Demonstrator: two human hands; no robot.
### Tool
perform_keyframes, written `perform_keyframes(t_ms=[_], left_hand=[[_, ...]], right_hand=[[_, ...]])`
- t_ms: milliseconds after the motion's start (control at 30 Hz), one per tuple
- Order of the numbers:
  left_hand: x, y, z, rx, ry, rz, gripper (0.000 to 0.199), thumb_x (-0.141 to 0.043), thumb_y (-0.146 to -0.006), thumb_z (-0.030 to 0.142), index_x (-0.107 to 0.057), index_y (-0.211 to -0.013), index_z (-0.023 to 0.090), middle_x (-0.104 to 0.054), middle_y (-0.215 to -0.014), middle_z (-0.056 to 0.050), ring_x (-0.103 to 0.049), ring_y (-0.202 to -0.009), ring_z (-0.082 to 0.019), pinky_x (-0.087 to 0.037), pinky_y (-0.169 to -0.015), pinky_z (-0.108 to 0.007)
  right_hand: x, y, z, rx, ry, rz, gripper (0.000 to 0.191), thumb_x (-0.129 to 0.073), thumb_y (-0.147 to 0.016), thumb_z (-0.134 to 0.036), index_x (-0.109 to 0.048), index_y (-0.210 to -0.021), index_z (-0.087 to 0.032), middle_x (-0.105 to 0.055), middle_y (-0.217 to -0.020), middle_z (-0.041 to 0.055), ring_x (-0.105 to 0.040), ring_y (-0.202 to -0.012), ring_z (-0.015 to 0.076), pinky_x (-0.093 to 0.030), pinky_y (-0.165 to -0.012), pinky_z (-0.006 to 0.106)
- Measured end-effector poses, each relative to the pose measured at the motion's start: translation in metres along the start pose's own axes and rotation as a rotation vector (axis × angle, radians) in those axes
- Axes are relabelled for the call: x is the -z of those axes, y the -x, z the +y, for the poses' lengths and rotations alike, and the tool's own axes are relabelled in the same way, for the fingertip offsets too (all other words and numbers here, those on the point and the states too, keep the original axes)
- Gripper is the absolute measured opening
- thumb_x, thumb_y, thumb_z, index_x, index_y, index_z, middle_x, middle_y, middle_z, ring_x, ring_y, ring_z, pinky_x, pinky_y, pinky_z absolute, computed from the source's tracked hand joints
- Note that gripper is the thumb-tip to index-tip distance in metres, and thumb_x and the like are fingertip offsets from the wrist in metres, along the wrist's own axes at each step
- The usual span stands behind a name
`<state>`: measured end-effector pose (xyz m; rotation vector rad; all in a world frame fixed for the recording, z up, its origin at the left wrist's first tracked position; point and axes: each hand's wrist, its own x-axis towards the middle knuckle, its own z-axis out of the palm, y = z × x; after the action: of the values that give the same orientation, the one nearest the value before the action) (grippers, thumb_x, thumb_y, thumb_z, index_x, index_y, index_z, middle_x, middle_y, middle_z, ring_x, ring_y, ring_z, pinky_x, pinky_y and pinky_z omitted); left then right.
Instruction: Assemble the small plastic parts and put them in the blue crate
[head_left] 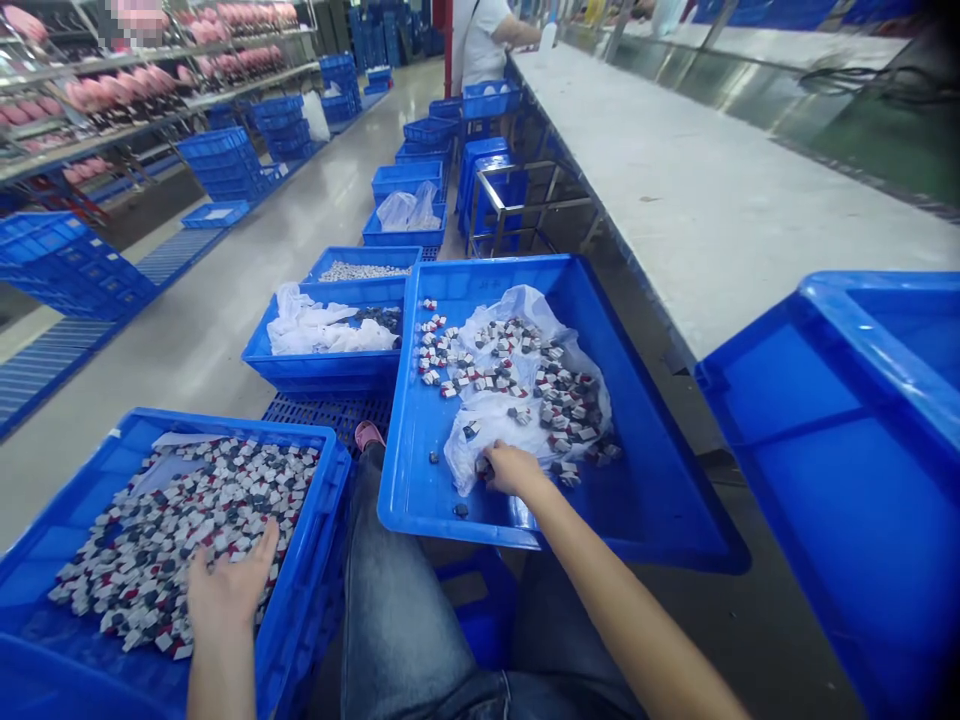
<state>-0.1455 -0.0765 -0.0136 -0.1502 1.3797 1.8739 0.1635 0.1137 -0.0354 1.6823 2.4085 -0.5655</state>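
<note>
My left hand (pixel 225 585) is over the left blue bin (pixel 330 480), fingers apart and palm facing the pile. Many small blocky parts (pixel 232 490), white, dark grey and red, fill that bin. My right hand (pixel 511 468) reaches into the wide blue tray (pixel 660 500) in front of me. Its fingers are closed round a small dark-and-white part (pixel 482 466), mostly covered by them. Beneath it lies a crumpled clear plastic bag (pixel 495 425), with more of the same parts (pixel 570 400) scattered on and around it.
Blue bins holding white bags (pixel 307 325) and small pieces (pixel 364 270) line the floor ahead. A long white workbench (pixel 720 170) runs along the right, beside a tilted blue bin (pixel 840 420). Shelves with pink items (pixel 127 90) stand left. A person (pixel 487 40) works farther off.
</note>
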Motion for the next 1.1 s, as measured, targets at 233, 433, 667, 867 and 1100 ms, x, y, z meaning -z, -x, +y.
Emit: perform_keyframes(t_ms=[233, 433, 667, 867, 1100], left_hand=[[-0.037, 0.053, -0.077, 0.112, -0.096, -0.122, 0.032, -0.039, -0.082, 0.024, -0.048, -0.112, 0.018, -0.053, -0.117, -0.01, -0.058, -0.097, -0.014, -0.051, -0.076, -0.025], [-0.094, 0.104, -0.078, 0.029, -0.531, -0.605, 0.047, -0.056, -0.074, 0.04, -0.046, -0.116, 0.021, -0.058, -0.109, -0.01, -0.059, -0.092, -0.02, -0.052, -0.067, -0.028], [-0.118, 0.111, -0.072, 0.043, -0.472, -0.687, 0.037, -0.056, -0.075, 0.041, -0.056, -0.099, 0.013, -0.064, -0.079, -0.006, -0.061, -0.074, -0.016, -0.049, -0.059, -0.024], [-0.112, 0.111, -0.068, 0.326, -0.224, -0.618, 0.033, -0.052, -0.078, 0.041, -0.061, -0.088, 0.011, -0.066, -0.072, -0.007, -0.06, -0.064, -0.011, -0.048, -0.058, -0.02], [-0.116, 0.104, -0.06, 0.424, -0.108, -0.562, 0.029, -0.045, -0.083, 0.036, -0.062, -0.088, 0.013, -0.065, -0.075, -0.005, -0.06, -0.065, -0.011, -0.048, -0.053, -0.019]], right_hand=[[0.0, 0.012, -0.003, 0.151, -0.076, 0.024, 0.025, -0.061, -0.073, -0.024, -0.055, -0.094, -0.011, -0.056, -0.091, 0.0071, -0.054, -0.077, 0.0156, -0.044, -0.068, 0.03], [0.037, 0.067, -0.049, 0.477, -0.307, 0.152, 0.04, -0.054, -0.076, -0.023, -0.047, -0.115, -0.017, -0.053, -0.102, 0.0048, -0.053, -0.087, 0.015, -0.042, -0.076, 0.024], [0.056, 0.091, -0.07, 0.584, -0.472, 0.268, 0.044, -0.057, -0.075, -0.018, -0.049, -0.118, -0.019, -0.056, -0.093, 0.0053, -0.056, -0.08, 0.0173, -0.046, -0.068, 0.027], [0.062, 0.094, -0.068, 0.63, -0.596, 0.254, 0.038, -0.06, -0.077, -0.026, -0.053, -0.114, -0.022, -0.06, -0.091, 0.0034, -0.056, -0.077, 0.0156, -0.046, -0.067, 0.026], [0.066, 0.095, -0.064, 0.647, -0.703, 0.231, 0.031, -0.055, -0.081, -0.032, -0.055, -0.111, -0.022, -0.062, -0.086, 0.0017, -0.056, -0.074, 0.0133, -0.045, -0.062, 0.023]])
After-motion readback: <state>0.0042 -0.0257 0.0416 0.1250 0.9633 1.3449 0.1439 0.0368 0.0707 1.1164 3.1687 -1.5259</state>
